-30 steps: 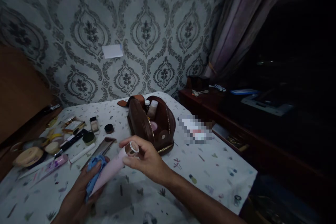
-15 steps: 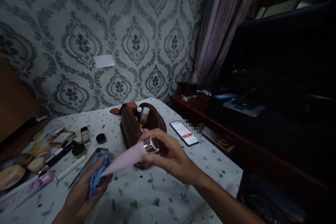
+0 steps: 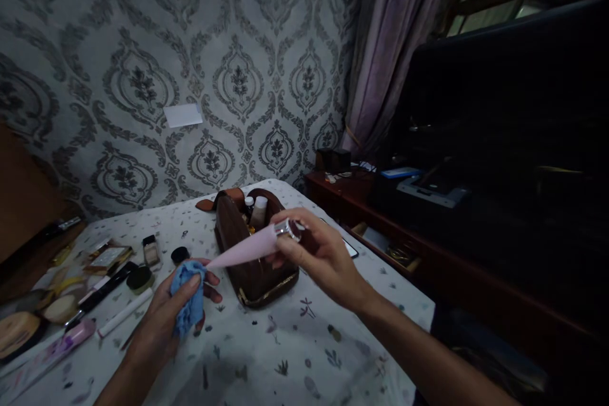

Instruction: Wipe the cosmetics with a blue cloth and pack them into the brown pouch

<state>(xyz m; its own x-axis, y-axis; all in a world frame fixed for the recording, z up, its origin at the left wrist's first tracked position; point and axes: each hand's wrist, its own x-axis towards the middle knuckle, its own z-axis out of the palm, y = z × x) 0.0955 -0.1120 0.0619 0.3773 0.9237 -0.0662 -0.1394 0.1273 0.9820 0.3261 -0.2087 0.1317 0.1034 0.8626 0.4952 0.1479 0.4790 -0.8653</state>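
Observation:
My right hand [image 3: 328, 257] grips a pink squeeze tube [image 3: 247, 248] by its shiny silver cap [image 3: 288, 229]. The tube tilts, its flat crimped end pointing down and left. In my left hand [image 3: 162, 311] is a crumpled blue cloth [image 3: 189, 295], pinched between thumb and fingers. The tube's flat end reaches the cloth's upper edge; whether they touch I cannot tell. Behind the tube sits an open brown cosmetic bag [image 3: 233, 228] with a bottle with a white cap [image 3: 259, 211] and other small containers inside.
Makeup items lie at the left, among them a foundation bottle [image 3: 151, 250], a black-lidded jar [image 3: 180, 255], a palette [image 3: 109, 258] and a white pen-like stick [image 3: 126, 313]. A phone [image 3: 351, 249] lies partly behind my right hand. A dark red desk [image 3: 328, 185] stands to the right.
My right hand has raised the tube and moved it slightly right. My left hand with the cloth has shifted a little right, and its cloth now shows more fully. The view has turned slightly.

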